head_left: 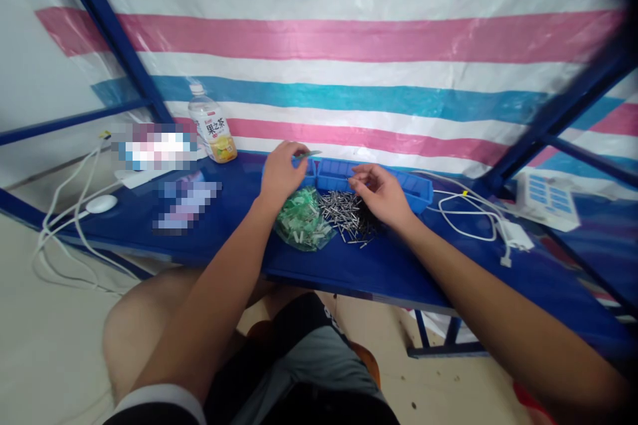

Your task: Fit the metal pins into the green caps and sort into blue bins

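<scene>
My left hand [283,174] is closed, its thumb and fingers pinching a small flat pale-green piece [310,155] above the left end of a blue plastic bin [333,167]. The fingers of my right hand [379,191] are drawn together in a pinch by the front wall of that bin. What sits between those fingertips is too small to make out. Just below my right hand lies a pile of thin metal pins [343,212], partly covered by it. Beside the pile, under my left hand, rests a green clear plastic bag [304,222] with small whitish pieces in it.
A drink bottle [214,126] stands at the back left of the blue table [309,265]. Left of it are a white mouse [102,204], cables and blurred items. On the right lie a white charger [516,236] with its cord and a power strip [545,199]. Striped sheeting hangs behind.
</scene>
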Tool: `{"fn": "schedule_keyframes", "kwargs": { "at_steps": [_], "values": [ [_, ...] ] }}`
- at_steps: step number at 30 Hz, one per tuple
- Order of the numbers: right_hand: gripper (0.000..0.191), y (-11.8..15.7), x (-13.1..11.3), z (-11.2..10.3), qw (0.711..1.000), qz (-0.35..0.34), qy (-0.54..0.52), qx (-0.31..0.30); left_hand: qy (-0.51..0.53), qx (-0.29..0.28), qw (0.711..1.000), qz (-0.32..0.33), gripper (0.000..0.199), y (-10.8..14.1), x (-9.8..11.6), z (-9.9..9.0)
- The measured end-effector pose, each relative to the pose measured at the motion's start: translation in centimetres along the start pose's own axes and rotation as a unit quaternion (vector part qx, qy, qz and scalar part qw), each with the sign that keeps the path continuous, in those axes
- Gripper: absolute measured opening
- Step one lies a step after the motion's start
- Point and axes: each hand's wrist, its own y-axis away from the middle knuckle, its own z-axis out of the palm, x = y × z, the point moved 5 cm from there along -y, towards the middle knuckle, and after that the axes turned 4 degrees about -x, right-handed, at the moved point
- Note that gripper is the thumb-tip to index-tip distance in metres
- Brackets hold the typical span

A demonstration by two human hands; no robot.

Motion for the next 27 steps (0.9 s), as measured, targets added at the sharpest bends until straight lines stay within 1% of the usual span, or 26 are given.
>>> {"fn": "schedule_keyframes", "kwargs": {
  "at_steps": [1, 3, 4, 7, 9, 11, 13, 15, 17, 18, 19, 21, 24, 27],
  "values": [
    [0.035, 0.1, -0.1, 0.1, 1.0, -0.008, 0.021, -0.007, -0.03, 0.008, 0.999, -0.008, 0.02, 0.0, -0.6, -0.7],
    [0.031, 0.3, -0.3, 0.2, 0.998, -0.025, 0.062, -0.023, -0.095, 0.001, 0.995, -0.031, 0.023, 0.0, -1.8, -1.6],
    [0.029, 0.4, -0.5, 0.3, 0.996, -0.035, 0.081, -0.032, -0.128, -0.013, 0.991, -0.043, 0.022, 0.0, -2.3, -1.8],
    [0.023, 0.7, -1.2, 0.7, 0.985, -0.065, 0.145, -0.061, -0.207, -0.068, 0.972, -0.091, 0.02, 0.3, -3.3, -1.5],
    [0.02, 0.9, -1.8, 1.0, 0.975, -0.089, 0.184, -0.085, -0.248, -0.098, 0.957, -0.117, 0.027, 0.5, -3.5, -1.0],
    [0.018, 1.2, -2.7, 1.6, 0.961, -0.128, 0.209, -0.127, -0.27, -0.122, 0.946, -0.134, 0.033, 0.7, -3.5, -0.6],
    [0.02, 1.7, -3.7, 2.6, 0.941, -0.18, 0.217, -0.189, -0.264, -0.133, 0.944, -0.147, 0.034, 0.9, -3.4, -0.3],
    [0.031, 2.4, -4.5, 3.8, 0.918, -0.229, 0.219, -0.239, -0.254, -0.116, 0.948, -0.15, 0.033, 1.0, -3.0, -0.3],
    [0.054, 2.9, -4.9, 4.9, 0.902, -0.255, 0.23, -0.262, -0.255, -0.071, 0.957, -0.121, 0.033, 0.9, -2.0, -0.3],
    [0.06, 3.1, -4.9, 5.5, 0.895, -0.262, 0.237, -0.272, -0.249, -0.047, 0.963, -0.096, 0.032, 0.9, -1.4, -0.3],
    [0.061, 3.3, -5.0, 5.9, 0.889, -0.269, 0.244, -0.278, -0.236, -0.028, 0.969, -0.067, 0.031, 0.9, -0.7, -0.2],
    [0.051, 3.6, -4.9, 6.7, 0.879, -0.278, 0.256, -0.289, -0.193, -0.028, 0.981, -0.011, 0.027, 0.8, 0.6, 0.5],
    [0.039, 3.7, -4.9, 7.1, 0.875, -0.28, 0.265, -0.293, -0.132, -0.04, 0.99, 0.033, 0.025, 0.8, 1.8, 1.5],
    [0.042, 3.8, -4.9, 7.1, 0.875, -0.282, 0.265, -0.292, -0.091, -0.05, 0.993, 0.058, 0.023, 0.8, 2.2, 2.1]
  ]
}}
